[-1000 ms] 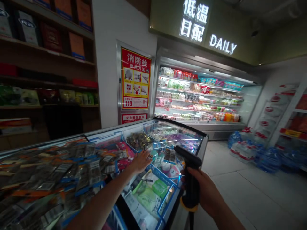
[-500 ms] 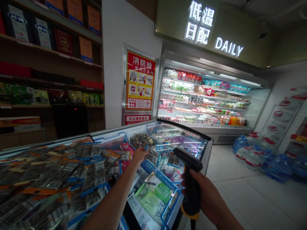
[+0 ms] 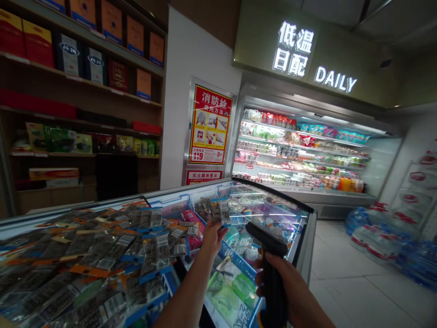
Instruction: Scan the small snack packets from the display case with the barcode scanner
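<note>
My left hand (image 3: 212, 237) is stretched out over the freezer, its fingers closed on the lower part of a small clear packet (image 3: 220, 212) with dark contents, a blue edge and a pale label. My right hand (image 3: 290, 284) grips the handle of a black barcode scanner (image 3: 273, 273), held upright with its head tilted to the left. Below and between the hands lies a blue plastic basket (image 3: 235, 257) with a green-and-white bag (image 3: 227, 291) in it. A pink packet (image 3: 191, 216) is just left of my left hand.
Many similar packets (image 3: 102, 246) with orange and blue strips cover the freezer's left side. A curved glass lid (image 3: 273, 196) with a dark frame covers the far right part. Beyond stand a lit chilled display (image 3: 300, 155), wrapped water bottles (image 3: 372, 237) on the floor and boxed-goods shelves (image 3: 85, 82).
My left hand has drawn back a little and raised the packet out of the basket area, so its label now shows. The scanner stays in my right hand. The view has shifted slightly left and up.
</note>
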Action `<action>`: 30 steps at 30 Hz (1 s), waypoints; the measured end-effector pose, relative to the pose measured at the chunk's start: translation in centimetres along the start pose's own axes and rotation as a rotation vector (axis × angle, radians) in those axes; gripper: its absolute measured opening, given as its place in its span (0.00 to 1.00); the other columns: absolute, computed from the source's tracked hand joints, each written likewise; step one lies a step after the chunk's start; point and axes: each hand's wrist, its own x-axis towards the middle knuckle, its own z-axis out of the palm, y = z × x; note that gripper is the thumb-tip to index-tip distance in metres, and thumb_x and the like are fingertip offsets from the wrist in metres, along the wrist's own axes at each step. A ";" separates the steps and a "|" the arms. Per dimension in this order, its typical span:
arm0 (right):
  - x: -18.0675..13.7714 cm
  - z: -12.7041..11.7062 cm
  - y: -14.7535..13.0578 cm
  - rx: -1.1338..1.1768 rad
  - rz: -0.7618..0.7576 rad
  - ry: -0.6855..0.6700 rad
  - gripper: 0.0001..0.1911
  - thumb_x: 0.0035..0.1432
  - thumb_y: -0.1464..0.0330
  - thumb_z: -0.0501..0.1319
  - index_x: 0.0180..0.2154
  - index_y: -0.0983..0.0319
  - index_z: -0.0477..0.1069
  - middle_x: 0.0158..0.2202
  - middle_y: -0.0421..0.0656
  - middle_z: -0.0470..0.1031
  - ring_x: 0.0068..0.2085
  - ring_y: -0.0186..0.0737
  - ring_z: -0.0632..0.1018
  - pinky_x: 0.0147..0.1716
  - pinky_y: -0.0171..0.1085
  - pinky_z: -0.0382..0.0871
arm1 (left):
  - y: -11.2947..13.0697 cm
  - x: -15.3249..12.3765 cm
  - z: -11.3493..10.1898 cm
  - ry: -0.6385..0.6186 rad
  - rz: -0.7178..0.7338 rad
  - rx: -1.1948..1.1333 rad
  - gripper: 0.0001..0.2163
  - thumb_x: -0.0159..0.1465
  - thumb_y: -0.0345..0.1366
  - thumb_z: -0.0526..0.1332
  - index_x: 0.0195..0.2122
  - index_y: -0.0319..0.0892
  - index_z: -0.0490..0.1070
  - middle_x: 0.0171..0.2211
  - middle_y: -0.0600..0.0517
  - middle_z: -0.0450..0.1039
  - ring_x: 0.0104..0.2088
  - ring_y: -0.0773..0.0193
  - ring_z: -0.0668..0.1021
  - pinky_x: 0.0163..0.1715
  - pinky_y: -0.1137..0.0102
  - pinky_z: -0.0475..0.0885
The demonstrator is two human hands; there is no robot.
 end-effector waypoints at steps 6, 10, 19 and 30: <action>0.2 -1.1 1.0 -0.127 0.032 0.020 0.20 0.37 0.55 0.66 0.25 0.65 0.67 0.17 0.38 0.69 0.16 0.32 0.68 0.14 0.33 0.63 | 0.2 -0.3 0.4 -0.022 0.017 0.009 0.09 0.54 0.20 0.55 0.30 0.41 0.65 0.24 0.56 0.71 0.22 0.71 0.74 0.30 0.70 0.72; 0.1 -1.2 1.8 -0.168 0.032 0.009 0.21 0.38 0.52 0.65 0.21 0.64 0.65 0.16 0.38 0.68 0.15 0.31 0.67 0.12 0.32 0.61 | 0.3 -0.4 0.6 -0.030 0.026 0.030 0.08 0.55 0.21 0.55 0.31 0.41 0.65 0.24 0.56 0.70 0.21 0.72 0.73 0.29 0.71 0.72; 0.0 -1.3 2.2 -0.234 0.061 -0.017 0.20 0.44 0.54 0.61 0.27 0.66 0.68 0.14 0.37 0.67 0.13 0.30 0.65 0.11 0.31 0.59 | -0.1 0.7 0.2 -0.019 0.051 0.060 0.09 0.53 0.22 0.57 0.32 0.43 0.64 0.24 0.58 0.70 0.22 0.73 0.73 0.30 0.72 0.72; 1.8 1.8 1.9 -0.135 0.028 0.004 0.17 0.46 0.56 0.60 0.24 0.63 0.64 0.15 0.36 0.66 0.14 0.30 0.66 0.13 0.31 0.61 | 1.2 1.8 -0.7 -0.033 0.073 0.055 0.07 0.54 0.22 0.55 0.31 0.42 0.63 0.22 0.58 0.69 0.19 0.72 0.72 0.28 0.69 0.73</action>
